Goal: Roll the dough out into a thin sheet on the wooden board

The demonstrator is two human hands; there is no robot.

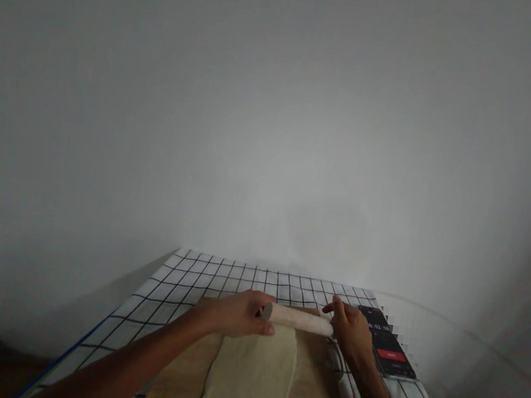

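The rolling pin [302,320] is seen across the far end of the flattened dough [250,383] on the wooden board [316,393], its left end flanked by the left hand [238,313], thumb and fingers parted, its right end by the right hand [354,331], whose closure can't be told.

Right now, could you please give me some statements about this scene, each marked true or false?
1. The dough lies on the board. True.
2. The phone rests on the cloth. True.
3. The phone is left of the dough. False: it is to the right.
4. The left hand and right hand are at opposite ends of the rolling pin. True.
5. The rolling pin stands upright. False: it runs side to side.
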